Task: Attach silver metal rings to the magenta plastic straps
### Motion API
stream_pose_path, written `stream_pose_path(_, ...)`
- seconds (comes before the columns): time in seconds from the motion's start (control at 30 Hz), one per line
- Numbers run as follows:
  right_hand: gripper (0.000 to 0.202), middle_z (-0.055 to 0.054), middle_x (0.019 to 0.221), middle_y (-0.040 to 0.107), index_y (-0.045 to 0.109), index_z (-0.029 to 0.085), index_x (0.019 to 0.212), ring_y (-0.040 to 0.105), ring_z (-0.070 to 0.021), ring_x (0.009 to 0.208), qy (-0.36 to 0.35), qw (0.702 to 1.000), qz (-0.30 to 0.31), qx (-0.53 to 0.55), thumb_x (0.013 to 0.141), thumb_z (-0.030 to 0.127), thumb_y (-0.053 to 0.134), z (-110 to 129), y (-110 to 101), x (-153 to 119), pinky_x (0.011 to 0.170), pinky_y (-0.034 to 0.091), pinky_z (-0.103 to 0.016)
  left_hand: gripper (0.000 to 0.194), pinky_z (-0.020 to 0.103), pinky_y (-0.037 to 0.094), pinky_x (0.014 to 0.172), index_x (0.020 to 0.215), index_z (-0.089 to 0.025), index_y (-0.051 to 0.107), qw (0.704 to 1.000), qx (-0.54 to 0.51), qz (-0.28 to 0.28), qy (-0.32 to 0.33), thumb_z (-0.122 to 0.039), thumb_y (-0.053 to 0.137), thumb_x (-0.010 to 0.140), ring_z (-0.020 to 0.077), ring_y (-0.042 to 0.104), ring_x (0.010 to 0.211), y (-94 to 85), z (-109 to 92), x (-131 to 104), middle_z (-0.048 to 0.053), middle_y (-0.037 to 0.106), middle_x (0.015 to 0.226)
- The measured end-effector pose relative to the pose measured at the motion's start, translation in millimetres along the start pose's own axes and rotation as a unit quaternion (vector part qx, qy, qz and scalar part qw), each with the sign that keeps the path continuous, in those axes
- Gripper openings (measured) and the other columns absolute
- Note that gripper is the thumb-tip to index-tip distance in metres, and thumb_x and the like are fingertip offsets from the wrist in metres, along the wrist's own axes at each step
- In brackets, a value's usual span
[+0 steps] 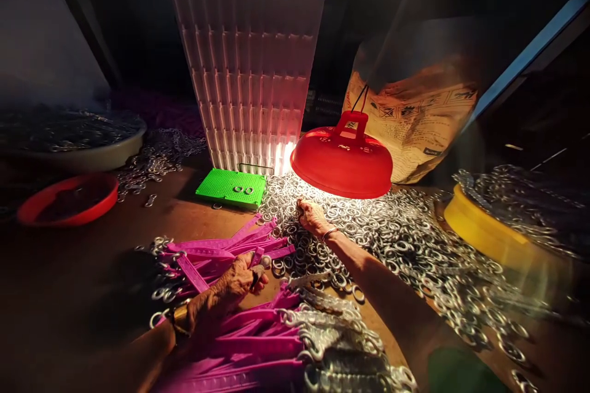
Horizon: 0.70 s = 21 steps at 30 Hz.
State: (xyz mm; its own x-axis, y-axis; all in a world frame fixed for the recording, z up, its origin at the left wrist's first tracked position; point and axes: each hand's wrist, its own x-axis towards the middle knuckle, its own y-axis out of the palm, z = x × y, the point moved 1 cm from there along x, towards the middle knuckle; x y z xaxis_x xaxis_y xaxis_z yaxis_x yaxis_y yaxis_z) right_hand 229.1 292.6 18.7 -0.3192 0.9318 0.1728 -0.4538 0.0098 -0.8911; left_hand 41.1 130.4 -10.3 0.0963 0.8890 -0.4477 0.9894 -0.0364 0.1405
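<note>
- Strap (257,255), purple: pinched in the closed fingers of left hand (242,276).
- Right hand (313,218): fingertips drawn together at ring heap (369,227); cannot tell whether a ring is held.
- Yellow basin (477,221), right of right hand: metal pieces piled above rim.
- Cream basin (110,156), far left beyond left hand: heaped metal pieces.
- Red dish (99,209), nearer: dark contents, indistinct.

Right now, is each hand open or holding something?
Left hand: closed, holding a purple strap.
Right hand: near metal rings; grip can't be told.
</note>
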Motion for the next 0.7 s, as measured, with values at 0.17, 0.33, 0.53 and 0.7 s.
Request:
stream_pose_path(0.17,0.019,-0.001,0.067,0.051,0.051,0.016,0.078,0.041,-0.0122,0.061,-0.037,0.997,-0.039,0.058,0.066,0.002,0.045,-2,-12,-34,0.058,0.03,-0.024,0.049,0.02,0.027,0.031,0.075,-0.016,0.05,0.996,0.082,-0.012,0.026,-0.062,0.063,0.062,0.0075,0.038,0.031,18.8,-34,-13,-0.002,0.052,0.048)
stream_pose_path(0.33,0.011,-0.002,0.074,0.057,0.052,0.016,0.08,0.048,-0.0119,0.065,-0.111,0.981,-0.05,0.15,0.076,0.012,0.044,13,-21,-78,0.063,0.038,-0.024,0.042,0.02,0.026,0.038,0.061,-0.015,0.051,0.991,0.099,0.014,0.091,-0.055,0.057,0.07,0.0055,0.034,0.035,33.8,-67,-18,-0.006,0.037,0.039)
stream_pose_path(0.53,0.019,-0.001,0.067,0.051,0.052,0.017,0.075,0.044,-0.0108,0.06,-0.135,0.959,-0.053,0.244,0.088,0.027,0.041,35,-18,-105,0.058,0.035,-0.024,0.03,0.023,0.019,0.04,0.05,-0.018,0.04,0.984,0.123,0.108,0.076,-0.035,0.06,0.065,0.005,0.029,0.037,37.6,-54,15,-0.005,0.037,0.042)
stream_pose_path(0.7,0.024,-0.001,0.064,0.05,0.054,0.017,0.076,0.044,-0.0113,0.058,-0.076,0.95,-0.087,0.291,0.088,0.032,0.04,35,-17,-104,0.059,0.038,-0.026,0.025,0.024,0.022,0.042,0.053,-0.018,0.043,0.98,0.146,0.116,0.07,-0.032,0.058,0.069,0.0066,0.03,0.04,39.0,-51,13,-0.005,0.036,0.046)
